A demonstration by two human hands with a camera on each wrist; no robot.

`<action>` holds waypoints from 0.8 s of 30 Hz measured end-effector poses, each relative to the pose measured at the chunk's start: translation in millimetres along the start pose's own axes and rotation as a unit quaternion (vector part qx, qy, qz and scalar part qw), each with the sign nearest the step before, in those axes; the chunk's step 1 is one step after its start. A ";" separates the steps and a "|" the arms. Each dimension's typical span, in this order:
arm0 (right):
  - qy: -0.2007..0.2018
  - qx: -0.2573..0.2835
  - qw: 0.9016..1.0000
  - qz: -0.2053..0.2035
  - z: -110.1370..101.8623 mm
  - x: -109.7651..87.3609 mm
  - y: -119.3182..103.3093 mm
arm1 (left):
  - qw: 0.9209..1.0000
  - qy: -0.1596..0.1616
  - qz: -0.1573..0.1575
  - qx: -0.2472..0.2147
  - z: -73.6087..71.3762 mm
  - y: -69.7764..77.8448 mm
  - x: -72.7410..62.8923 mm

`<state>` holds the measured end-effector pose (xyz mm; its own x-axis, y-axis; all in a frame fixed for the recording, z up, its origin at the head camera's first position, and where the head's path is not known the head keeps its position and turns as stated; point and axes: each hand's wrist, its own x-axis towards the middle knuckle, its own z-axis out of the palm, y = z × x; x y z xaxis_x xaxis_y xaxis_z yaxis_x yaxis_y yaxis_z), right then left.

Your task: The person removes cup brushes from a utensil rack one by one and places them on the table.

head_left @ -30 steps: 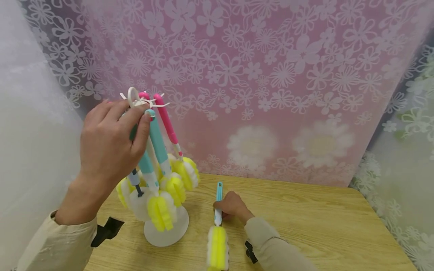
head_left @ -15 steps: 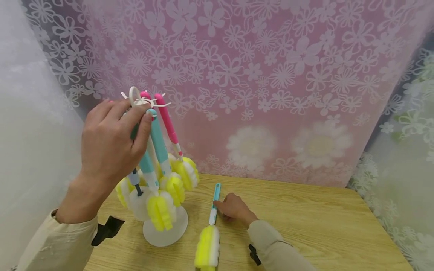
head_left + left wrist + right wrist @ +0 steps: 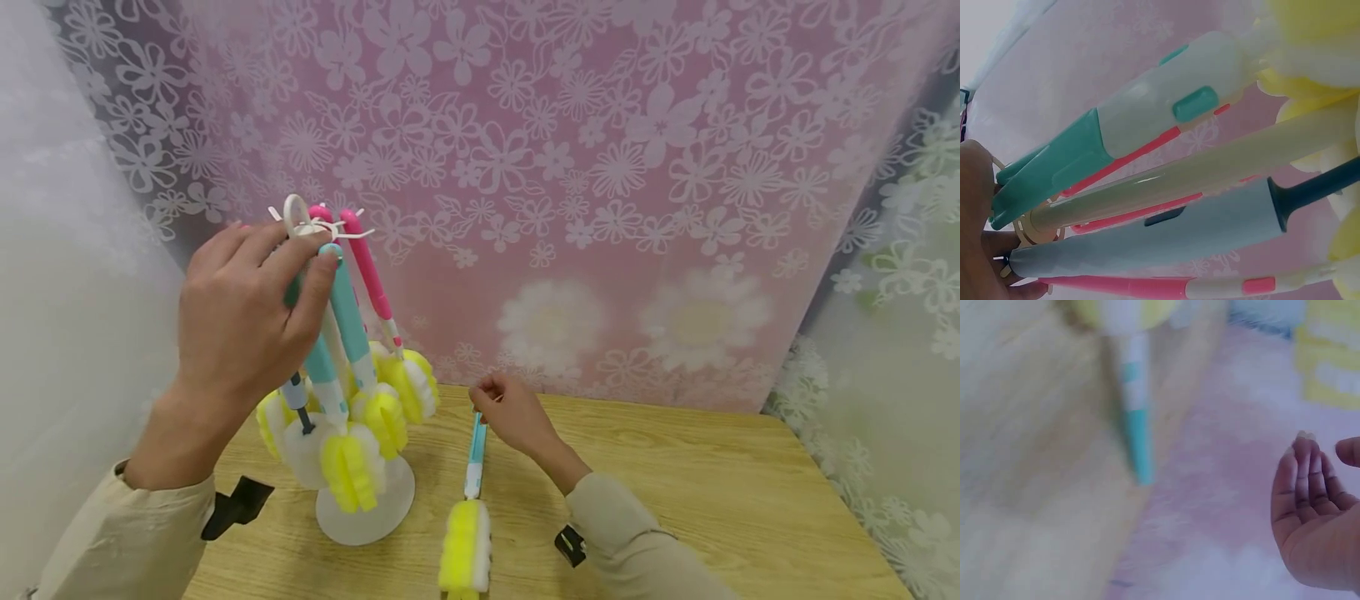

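My left hand (image 3: 251, 304) grips the top of a white rotating stand (image 3: 296, 215), its fingers among the hooks and the handle ends. Sponge bottle brushes hang from it heads down: a teal-handled brush (image 3: 347, 312), a pink-handled brush (image 3: 371, 271) and a grey-blue-handled brush (image 3: 1147, 234) among them. My right hand (image 3: 517, 417) is over the far end of another teal-handled bottle brush (image 3: 475, 458) that lies on the table, its yellow and white sponge head toward me. In the right wrist view the right hand's fingers are loosely bent, apart from this brush, with nothing between them.
The stand's round white base (image 3: 367, 517) rests on the wooden table (image 3: 675, 500), left of the lying brush. A pink flowered curtain (image 3: 562, 208) hangs along the table's back edge. Pale sheeting (image 3: 67, 250) covers the left side.
The lying brush has swung a little, its sponge head shifting left then slightly back. My right hand has let go of its handle and moved up and away. My left hand stays on the stand.
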<state>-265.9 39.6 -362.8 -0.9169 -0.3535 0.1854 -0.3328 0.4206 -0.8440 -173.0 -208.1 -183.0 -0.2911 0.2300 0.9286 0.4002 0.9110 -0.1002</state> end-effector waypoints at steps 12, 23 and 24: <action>0.021 0.045 0.993 -0.107 -3.5 4.3 -53.6 | 0.996 0.010 -0.078 -0.052 3.5 1.5 3.9; 0.007 0.041 0.990 -0.138 -2.1 3.1 -74.6 | 0.990 -0.059 -0.114 -0.064 -12.3 1.7 7.2; 0.009 0.042 0.989 -0.141 -2.2 3.7 -76.5 | 0.989 -0.063 -0.118 -0.066 -13.0 2.0 7.6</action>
<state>-244.3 7.9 -296.5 -0.7940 -0.4311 0.4287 -0.5579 0.2364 -0.7955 -163.2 -208.9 -171.5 -0.4917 0.0654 0.8683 0.4169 0.8931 0.1688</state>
